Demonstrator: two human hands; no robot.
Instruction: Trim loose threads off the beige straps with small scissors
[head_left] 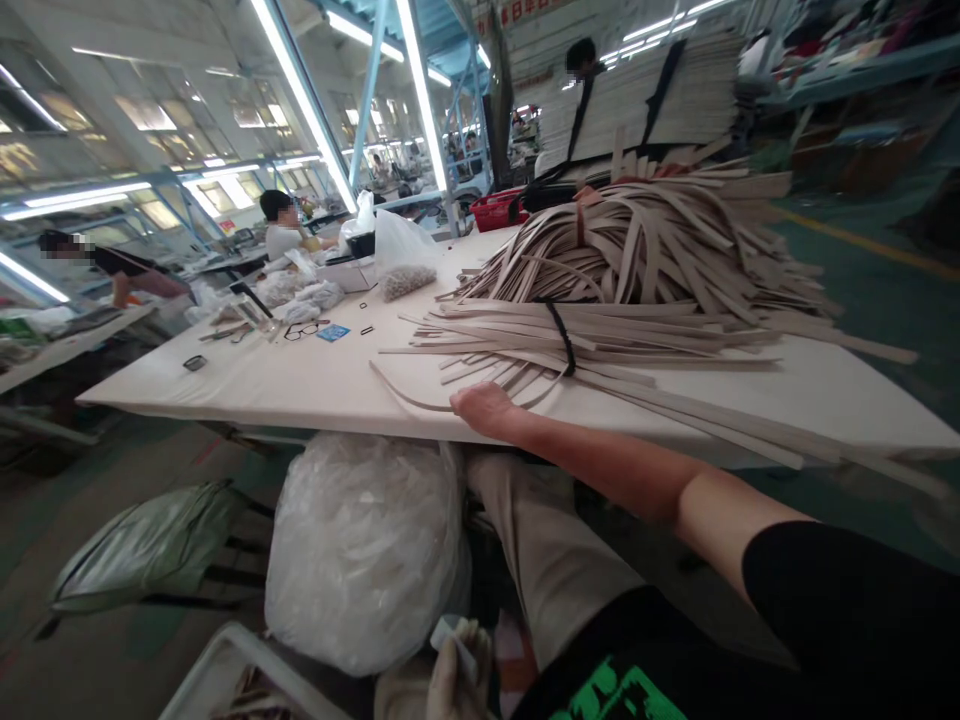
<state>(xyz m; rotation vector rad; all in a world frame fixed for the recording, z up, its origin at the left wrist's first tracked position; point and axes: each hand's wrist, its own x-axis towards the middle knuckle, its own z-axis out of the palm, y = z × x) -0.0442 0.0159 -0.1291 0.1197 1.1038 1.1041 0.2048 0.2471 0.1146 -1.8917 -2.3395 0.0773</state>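
My right hand [484, 408] is closed at the table's near edge, gripping a thin beige strip [409, 397] whose free end curves out to the left. Just beyond it lies a bundle of flat beige strips [495, 330], bound with a black tie [561, 340]. Low in the view, beside my leg, is my left hand [459, 672] in a pale glove. Its fingers are curled around a small whitish piece [450, 630] that I cannot make out well.
A large heap of similar strips [637, 235] covers the table's [300, 390] back right. Eyeglasses [301, 331], a blue packet [334, 333] and plastic bags [401, 250] lie left. Below stand a big clear plastic bag [367, 550], a chair [150, 545] and a white bin [247, 650].
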